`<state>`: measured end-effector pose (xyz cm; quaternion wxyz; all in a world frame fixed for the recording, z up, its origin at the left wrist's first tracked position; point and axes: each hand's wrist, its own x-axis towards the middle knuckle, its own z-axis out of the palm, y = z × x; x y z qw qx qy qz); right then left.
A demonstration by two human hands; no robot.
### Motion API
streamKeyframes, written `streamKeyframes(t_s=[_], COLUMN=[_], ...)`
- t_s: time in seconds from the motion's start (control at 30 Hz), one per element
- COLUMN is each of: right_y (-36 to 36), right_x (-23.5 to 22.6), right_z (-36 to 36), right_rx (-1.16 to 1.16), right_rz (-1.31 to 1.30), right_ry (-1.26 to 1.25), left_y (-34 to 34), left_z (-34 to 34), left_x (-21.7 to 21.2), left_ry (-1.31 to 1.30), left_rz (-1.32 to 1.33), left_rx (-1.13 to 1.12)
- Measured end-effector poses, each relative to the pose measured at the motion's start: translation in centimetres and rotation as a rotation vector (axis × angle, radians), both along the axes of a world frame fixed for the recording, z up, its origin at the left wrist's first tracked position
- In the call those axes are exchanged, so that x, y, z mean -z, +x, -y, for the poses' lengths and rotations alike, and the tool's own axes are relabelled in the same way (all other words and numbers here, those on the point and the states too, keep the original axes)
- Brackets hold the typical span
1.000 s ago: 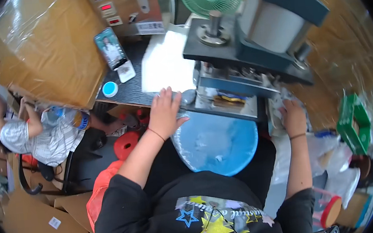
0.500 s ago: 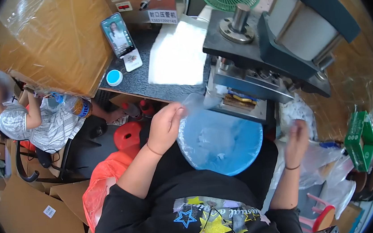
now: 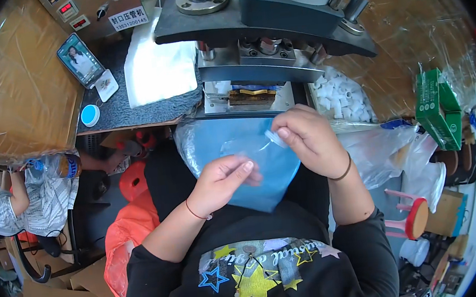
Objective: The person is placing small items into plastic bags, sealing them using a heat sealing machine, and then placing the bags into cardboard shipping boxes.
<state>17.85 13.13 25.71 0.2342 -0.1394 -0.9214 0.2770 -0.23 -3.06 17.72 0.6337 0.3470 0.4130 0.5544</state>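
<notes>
Both hands are over a blue bin (image 3: 219,133) lined with clear plastic, between my knees. My left hand (image 3: 221,181) is closed, thumb against fingers, on what looks like a thin clear plastic pouch (image 3: 235,147); its outline is faint against the blue. Between the thumb and fingers of my right hand (image 3: 313,144) is a small white plastic tube piece (image 3: 275,139), close to the pouch's right side. Similar white pieces fill a tray (image 3: 340,95) beyond my right hand. Ahead of the hands stands a press machine (image 3: 262,69).
A stack of white sheets (image 3: 161,70) lies on the dark worktop, with a propped phone (image 3: 81,60) and a blue-lidded round container (image 3: 90,115) to its left. A green box (image 3: 437,109) and a red-topped stool (image 3: 416,218) are at right. Another person (image 3: 31,200) sits at far left.
My right hand has come in from the tray side to above the bin, now with the white tube piece. My left hand has drawn back toward my body. The whole view has shifted.
</notes>
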Motion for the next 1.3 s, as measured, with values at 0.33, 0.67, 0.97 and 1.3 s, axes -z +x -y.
streamKeyframes(t_s=[0.33,0.67,0.97,1.3], right_y=[4.1,7.0,7.7,7.4], right_x=[1.5,5.6,6.3,4.9], right_z=[-3.9,-8.5,-9.1,-7.7], right_rx=[0.570,0.645,0.585,0.620], right_rz=[0.359,0.408,0.297,0.321], right_ry=[0.288,0.152,0.184,0.576], left_y=[1.0,-3.7,-6.1,-11.7], left_z=[-0.6,-8.1,-8.3,-2.6], left_x=[1.6,2.8,3.2,1.3], left_ry=[-0.258,-0.178,0.100,0.234], left_rz=[0.160,0.214,-0.331,-1.959], left_rx=[0.188,-0.008,-0.361,-0.251])
